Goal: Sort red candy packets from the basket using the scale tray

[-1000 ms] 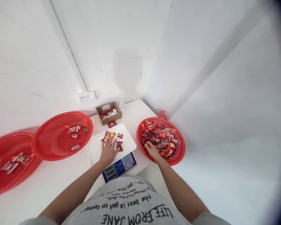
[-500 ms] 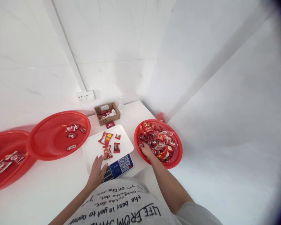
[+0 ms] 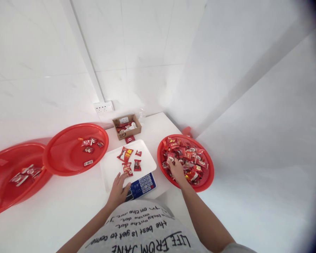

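My right hand is over the right-hand red basket, its fingers closed on a small red snack packet. Many red wrapped packets fill that basket. At the near edge of a white scale tray, my left hand rests with its fingers spread and holds nothing. Its fingertips are close to a red packet. Also on the tray lie a red and yellow packet, a small red packet and a smaller one. The scale's blue keypad shows beside my left hand.
Left of the scale, a red basket holding a few packets overlaps another red basket. Behind the tray stands a cardboard box with packets inside, a red packet before it. A socket strip is on the wall.
My right hand has lifted slightly within the basket, and a red packet now shows in its fingers. My left hand stays by the tray. The whole view has shifted a little.
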{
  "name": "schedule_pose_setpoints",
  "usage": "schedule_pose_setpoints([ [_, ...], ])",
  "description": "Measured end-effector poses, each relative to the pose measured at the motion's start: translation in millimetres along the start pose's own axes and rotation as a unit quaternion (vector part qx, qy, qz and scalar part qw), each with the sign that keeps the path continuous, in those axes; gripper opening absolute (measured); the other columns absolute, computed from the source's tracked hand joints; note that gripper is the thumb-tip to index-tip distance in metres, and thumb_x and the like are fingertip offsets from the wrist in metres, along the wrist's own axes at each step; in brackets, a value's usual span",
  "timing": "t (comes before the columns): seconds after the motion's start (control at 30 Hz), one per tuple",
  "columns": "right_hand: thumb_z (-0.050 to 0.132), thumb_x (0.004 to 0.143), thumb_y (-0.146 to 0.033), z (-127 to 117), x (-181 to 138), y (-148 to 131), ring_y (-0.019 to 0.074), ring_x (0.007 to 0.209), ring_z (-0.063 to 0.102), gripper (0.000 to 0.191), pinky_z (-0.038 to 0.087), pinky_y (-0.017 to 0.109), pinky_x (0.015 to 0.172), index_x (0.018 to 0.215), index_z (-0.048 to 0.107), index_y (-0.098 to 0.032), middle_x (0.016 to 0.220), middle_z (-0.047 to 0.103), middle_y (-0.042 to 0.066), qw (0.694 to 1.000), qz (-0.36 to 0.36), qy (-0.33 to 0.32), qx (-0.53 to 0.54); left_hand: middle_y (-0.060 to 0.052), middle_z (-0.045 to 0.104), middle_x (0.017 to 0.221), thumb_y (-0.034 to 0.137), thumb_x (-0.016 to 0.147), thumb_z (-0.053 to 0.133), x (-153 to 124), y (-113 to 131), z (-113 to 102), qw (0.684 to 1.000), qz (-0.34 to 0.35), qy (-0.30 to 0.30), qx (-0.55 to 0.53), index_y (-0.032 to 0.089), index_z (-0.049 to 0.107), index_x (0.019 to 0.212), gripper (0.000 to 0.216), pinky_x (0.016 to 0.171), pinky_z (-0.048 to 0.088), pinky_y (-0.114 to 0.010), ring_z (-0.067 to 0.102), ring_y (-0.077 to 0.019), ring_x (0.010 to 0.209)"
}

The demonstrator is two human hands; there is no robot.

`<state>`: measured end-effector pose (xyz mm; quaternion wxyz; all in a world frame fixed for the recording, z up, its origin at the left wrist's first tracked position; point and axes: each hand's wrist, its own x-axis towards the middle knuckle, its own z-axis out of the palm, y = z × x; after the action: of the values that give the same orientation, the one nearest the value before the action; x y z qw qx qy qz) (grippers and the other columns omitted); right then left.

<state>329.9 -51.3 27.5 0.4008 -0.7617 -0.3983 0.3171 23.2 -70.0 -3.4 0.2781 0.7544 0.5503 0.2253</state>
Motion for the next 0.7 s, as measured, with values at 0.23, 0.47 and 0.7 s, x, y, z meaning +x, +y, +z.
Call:
schedule_pose_setpoints([
  [0.23,0.053,0.072,-0.032,67,-21,-42,0.0139,0.063,0.060,0.016,0.047,0.026,0.061,0.080,0.057,-0.018,0.072,0.062,0.000,0.966,-0.038,-0.251,0.059,-0.008,0.054,0.124,0.037,0.084,0.042,-2,-11,6,0.999,0.027,-0.011,0.021,0.020,0.051,0.118,0.039,0.103,0.033,-0.048,0.033,-0.0267,0.129],
  [0.47,0.052,0.075,-0.027,72,-9,-42,0.0142,0.082,0.060,0.042,0.049,0.029,0.075,0.116,0.052,-0.020,0.110,0.061,0.007,0.980,-0.066,-0.182,0.035,-0.009,0.051,0.128,0.038,0.085,0.040,-5,-14,1,0.999,0.026,-0.014,0.033,0.019,0.048,0.121,0.041,0.104,0.031,-0.049,0.030,-0.0275,0.131],
  [0.7,0.046,0.079,-0.022,8,4,27,0.0193,0.101,0.057,0.033,0.040,0.033,0.092,0.107,0.060,-0.017,0.108,0.063,0.009,0.979,-0.042,-0.100,-0.172,-0.010,0.048,0.132,0.036,0.085,0.042,-3,-14,2,0.993,0.057,-0.033,0.101,0.019,0.048,0.124,0.043,0.102,0.032,-0.051,0.028,-0.0291,0.131],
])
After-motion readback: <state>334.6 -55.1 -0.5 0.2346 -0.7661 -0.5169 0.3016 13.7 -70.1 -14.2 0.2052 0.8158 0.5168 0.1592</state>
